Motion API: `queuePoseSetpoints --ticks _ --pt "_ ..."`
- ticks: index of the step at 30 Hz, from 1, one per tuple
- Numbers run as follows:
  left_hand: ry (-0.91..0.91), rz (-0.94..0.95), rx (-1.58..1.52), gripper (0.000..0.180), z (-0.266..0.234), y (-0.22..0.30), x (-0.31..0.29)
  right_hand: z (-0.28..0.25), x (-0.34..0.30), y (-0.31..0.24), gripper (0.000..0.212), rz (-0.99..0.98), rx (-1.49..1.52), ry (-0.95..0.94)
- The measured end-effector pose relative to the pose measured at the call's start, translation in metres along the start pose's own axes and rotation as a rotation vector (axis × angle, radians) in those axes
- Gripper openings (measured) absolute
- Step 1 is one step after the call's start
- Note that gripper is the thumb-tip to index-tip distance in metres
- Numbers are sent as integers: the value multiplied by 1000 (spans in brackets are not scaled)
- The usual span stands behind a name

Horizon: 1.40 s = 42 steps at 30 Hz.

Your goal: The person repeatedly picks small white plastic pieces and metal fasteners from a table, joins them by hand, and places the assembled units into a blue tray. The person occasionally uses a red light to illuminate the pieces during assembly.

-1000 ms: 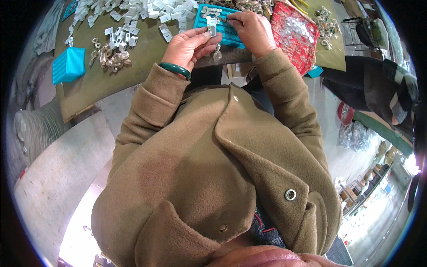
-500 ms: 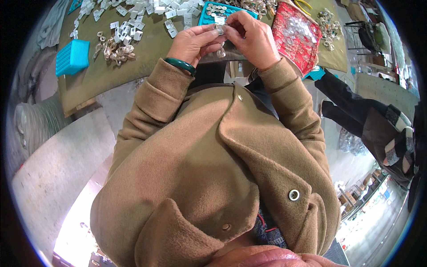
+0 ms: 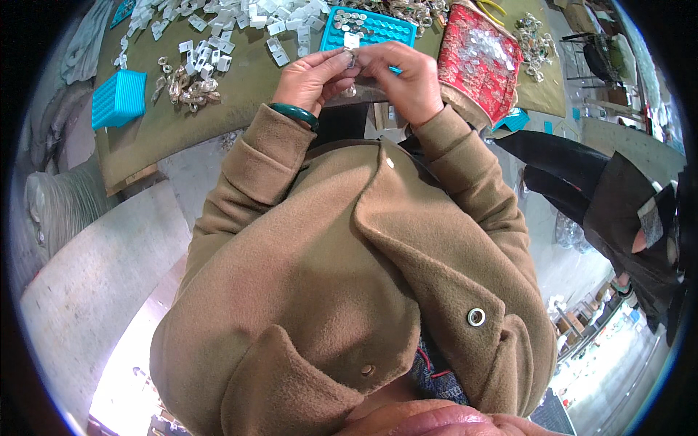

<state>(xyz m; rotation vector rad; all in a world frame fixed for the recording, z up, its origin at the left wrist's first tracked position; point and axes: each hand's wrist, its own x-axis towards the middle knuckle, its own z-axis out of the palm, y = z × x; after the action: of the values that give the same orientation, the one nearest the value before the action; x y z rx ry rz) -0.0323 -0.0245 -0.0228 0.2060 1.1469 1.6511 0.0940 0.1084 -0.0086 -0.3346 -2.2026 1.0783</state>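
My left hand (image 3: 309, 78), with a dark green bangle at the wrist, is closed in a pinch at the near table edge. Between its fingertips is a small shiny clear jewellery piece (image 3: 351, 59). A white card (image 3: 352, 41) stands just above it, and a clear bead (image 3: 349, 91) shows below the fingers. My right hand (image 3: 403, 78) is closed beside it, fingertips at the same piece. A thin teal bit (image 3: 395, 70) shows between its fingers; whether it is a tool cannot be made out. A teal ridged tray (image 3: 398, 30) with small round pieces lies just beyond.
White cards (image 3: 251, 18) cover the far table. Clear jewellery pieces (image 3: 195, 91) lie at left, near a stack of teal trays (image 3: 118, 98). Right of my hands are a red patterned cloth (image 3: 465, 83) with clear bits and yellow-handled pliers (image 3: 493, 9). Another person (image 3: 618, 196) is at right.
My right hand has lowered and turned slightly, and the teal bit now shows between its fingers. My left hand keeps its pinch. The person at right has shifted.
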Motion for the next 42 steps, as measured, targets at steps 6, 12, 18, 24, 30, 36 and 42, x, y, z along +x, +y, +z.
queuePoseSetpoints --ticks 6,12,18,24,30,36,42 --pt "13 -17 39 18 0 5 6 -7 28 20 17 239 -155 -11" --pt "55 -35 30 18 1 2 5 6 28 28 10 35 -535 -56" --pt "35 -8 -76 22 4 4 1 3 23 22 9 44 -348 -37" --pt "-12 25 -19 23 12 3 -4 2 10 3 11 106 243 13" --pt "-18 -10 21 24 17 2 -7 -3 4 -11 15 -216 -211 59" --pt "25 115 21 28 28 -11 -14 -9 -4 -10 18 -321 -307 5" --pt "20 329 189 31 32 -21 -17 -12 -8 -1 17 194 331 -63"
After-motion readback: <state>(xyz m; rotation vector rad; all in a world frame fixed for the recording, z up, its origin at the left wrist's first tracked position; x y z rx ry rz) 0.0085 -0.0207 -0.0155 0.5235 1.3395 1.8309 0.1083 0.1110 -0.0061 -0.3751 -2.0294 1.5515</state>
